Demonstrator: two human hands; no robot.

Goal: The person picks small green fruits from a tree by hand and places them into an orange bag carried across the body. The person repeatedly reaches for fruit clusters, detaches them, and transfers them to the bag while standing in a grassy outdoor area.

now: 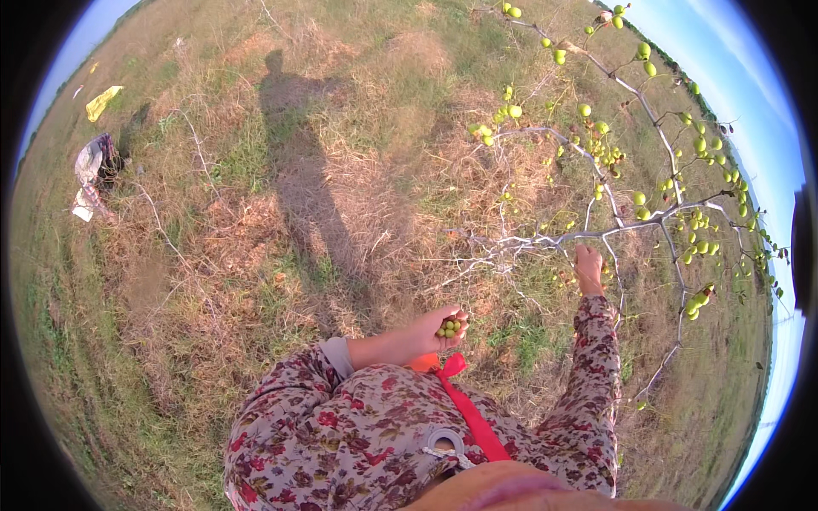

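Observation:
Cupped in front of my body, my left hand (442,327) holds several small green round fruits (450,328). My right hand (588,265) reaches out to the right, its fingers curled just below a pale bare branch (578,236) of a fruit-bearing shrub. Whether something is between those fingers is hidden. Clusters of green fruits (702,246) hang along the branches to the right of this hand, with more fruits (513,111) on the upper twigs. A red ribbon (473,418) runs down the front of my floral garment.
Thin branches, some of which look thorny, fan out at the right. Dry and green grass (358,211) covers the ground, with loose twigs (167,231) at the left. Farther left another person (96,167) bends down, with a yellow cloth or bag (102,102) beyond.

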